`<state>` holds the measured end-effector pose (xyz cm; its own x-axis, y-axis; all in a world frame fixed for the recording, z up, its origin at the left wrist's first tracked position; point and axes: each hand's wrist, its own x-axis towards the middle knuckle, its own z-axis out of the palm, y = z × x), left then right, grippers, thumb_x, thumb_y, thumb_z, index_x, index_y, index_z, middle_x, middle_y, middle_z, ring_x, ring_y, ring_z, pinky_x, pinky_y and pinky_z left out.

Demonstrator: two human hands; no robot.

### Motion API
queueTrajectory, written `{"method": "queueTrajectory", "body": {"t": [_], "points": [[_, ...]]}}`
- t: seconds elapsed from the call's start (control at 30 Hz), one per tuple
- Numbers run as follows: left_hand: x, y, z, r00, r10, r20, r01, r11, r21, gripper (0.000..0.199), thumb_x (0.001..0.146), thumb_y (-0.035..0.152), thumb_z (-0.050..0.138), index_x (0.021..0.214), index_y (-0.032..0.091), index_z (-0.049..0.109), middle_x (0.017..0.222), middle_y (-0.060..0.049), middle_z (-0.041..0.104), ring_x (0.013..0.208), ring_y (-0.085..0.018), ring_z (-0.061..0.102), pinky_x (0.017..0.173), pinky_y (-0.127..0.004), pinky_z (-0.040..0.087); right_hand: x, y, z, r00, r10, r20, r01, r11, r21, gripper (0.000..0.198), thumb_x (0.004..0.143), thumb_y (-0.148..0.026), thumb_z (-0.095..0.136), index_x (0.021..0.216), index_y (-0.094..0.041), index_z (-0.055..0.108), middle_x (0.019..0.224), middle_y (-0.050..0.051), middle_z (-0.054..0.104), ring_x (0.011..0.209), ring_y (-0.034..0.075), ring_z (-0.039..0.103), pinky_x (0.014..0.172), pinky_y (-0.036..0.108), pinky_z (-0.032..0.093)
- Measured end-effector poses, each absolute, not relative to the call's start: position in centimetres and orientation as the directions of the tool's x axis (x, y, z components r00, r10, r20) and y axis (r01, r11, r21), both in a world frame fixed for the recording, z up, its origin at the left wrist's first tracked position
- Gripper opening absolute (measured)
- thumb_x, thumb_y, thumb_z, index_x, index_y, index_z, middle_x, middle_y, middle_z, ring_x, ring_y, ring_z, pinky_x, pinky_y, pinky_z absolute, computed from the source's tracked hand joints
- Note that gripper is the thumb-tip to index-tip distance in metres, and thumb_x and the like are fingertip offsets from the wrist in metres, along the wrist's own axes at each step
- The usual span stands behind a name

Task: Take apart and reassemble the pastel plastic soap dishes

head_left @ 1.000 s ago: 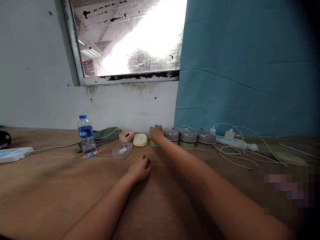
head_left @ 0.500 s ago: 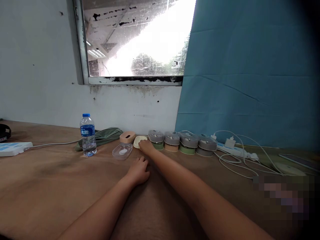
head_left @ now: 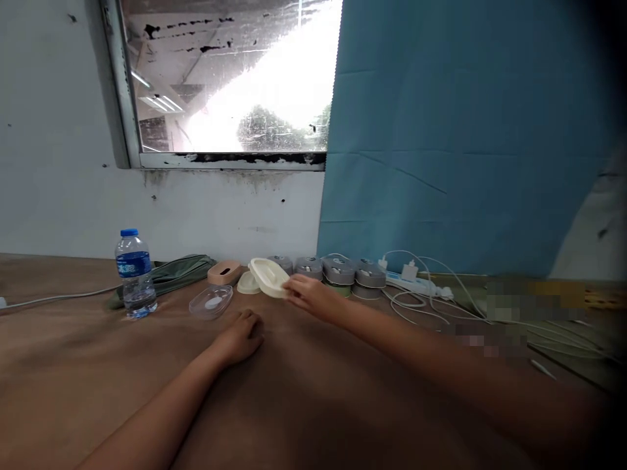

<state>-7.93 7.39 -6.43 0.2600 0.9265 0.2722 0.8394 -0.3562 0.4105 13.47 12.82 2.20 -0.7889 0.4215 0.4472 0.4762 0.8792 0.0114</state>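
My right hand point(head_left: 308, 292) pinches the right end of a cream oval lid point(head_left: 268, 277), shallow and rimmed, and holds it tilted above the table. Partly behind that lid, another cream oval piece point(head_left: 247, 283) lies on the table. My left hand point(head_left: 240, 337) rests on the brown tabletop with its fingers loosely bent and the thumb apart, holding nothing. Beyond it, to the left, lies a clear plastic oval cover point(head_left: 211, 303) with a white disc in it. A peach oval box point(head_left: 224, 273) with a dark slot on top sits behind the clear cover.
Several grey-lidded round containers point(head_left: 339, 269) stand in a row against the wall. A water bottle point(head_left: 136, 277) stands at left before a green cloth bag point(head_left: 181, 272). White cables and a power strip point(head_left: 416, 283) lie at right on the brown tabletop point(head_left: 122, 378).
My right hand has lifted the cream lid off the table and moved right, uncovering the other cream piece. The view has turned right. My left hand still rests on the table.
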Motion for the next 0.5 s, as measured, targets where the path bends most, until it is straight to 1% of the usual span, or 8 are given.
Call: {"method": "queueTrajectory", "body": {"t": [0.07,0.17,0.2,0.27,0.37,0.43,0.5], "points": [[-7.9,8.3,-6.8,0.193,0.917,0.348,0.827,-0.343,0.446,0.034,0.074,0.028,0.051,0.105,0.016,0.051,0.107,-0.01,0.051,0.101,-0.024,0.05,0.091,-0.037,0.04,17.8,10.4,1.1,-0.822,0.396,0.408,0.443,0.896,0.022,0.015,0.087,-0.021,0.052,0.101,-0.016,0.057,0.1,0.007,0.06,0.085,0.015,0.06,0.075,0.024,0.049],[-7.6,11.1,-6.5,0.005,0.881,0.473,0.794,-0.291,0.534,0.044,0.073,0.031,0.05,0.113,0.011,0.045,0.112,-0.013,0.045,0.104,-0.024,0.049,0.093,-0.038,0.04,23.3,7.5,-1.3,-0.867,0.361,0.343,0.402,0.914,0.054,0.018,0.091,-0.023,0.045,0.103,-0.017,0.055,0.102,0.008,0.061,0.089,0.016,0.06,0.078,0.026,0.049],[-7.4,12.4,-6.2,-0.056,0.862,0.504,0.778,-0.279,0.563,0.046,0.074,0.033,0.051,0.114,0.012,0.044,0.113,-0.013,0.044,0.102,-0.024,0.05,0.092,-0.038,0.041,24.6,6.8,-2.1,-0.876,0.366,0.315,0.403,0.914,0.058,0.019,0.091,-0.023,0.043,0.104,-0.017,0.055,0.104,0.008,0.06,0.091,0.016,0.06,0.079,0.026,0.049],[-6.7,15.3,-5.3,-0.102,0.823,0.559,0.761,-0.298,0.576,0.051,0.073,0.038,0.053,0.118,0.016,0.042,0.117,-0.011,0.042,0.104,-0.023,0.05,0.092,-0.038,0.041,26.6,5.7,-3.6,-0.873,0.4,0.279,0.435,0.897,0.075,0.02,0.092,-0.02,0.039,0.104,-0.017,0.055,0.107,0.008,0.06,0.09,0.017,0.06,0.079,0.026,0.049],[-5.4,19.7,-4.1,-0.094,0.822,0.561,0.785,-0.285,0.55,0.063,0.068,0.042,0.06,0.124,0.02,0.041,0.12,-0.012,0.04,0.116,-0.027,0.043,0.097,-0.04,0.036,27.9,4.6,-5.2,-0.832,0.477,0.283,0.518,0.851,0.09,0.024,0.091,-0.012,0.036,0.104,-0.018,0.055,0.111,0.007,0.059,0.09,0.018,0.06,0.077,0.027,0.05],[-4.3,22.1,-3.4,-0.128,0.841,0.525,0.805,-0.221,0.551,0.071,0.066,0.047,0.063,0.128,0.021,0.039,0.124,-0.014,0.038,0.124,-0.032,0.034,0.098,-0.043,0.034,28.2,4.2,-5.7,-0.806,0.493,0.328,0.546,0.833,0.087,0.025,0.09,-0.01,0.036,0.105,-0.017,0.055,0.112,0.008,0.06,0.091,0.018,0.059,0.078,0.027,0.049],[-3.4,23.7,-3.0,-0.181,0.863,0.471,0.809,-0.142,0.57,0.076,0.065,0.053,0.062,0.13,0.023,0.037,0.125,-0.015,0.039,0.125,-0.035,0.032,0.096,-0.046,0.034,28.2,4.1,-5.8,-0.8,0.489,0.348,0.543,0.837,0.072,0.025,0.09,-0.01,0.037,0.106,-0.017,0.055,0.112,0.008,0.059,0.093,0.018,0.059,0.08,0.026,0.048]]}}
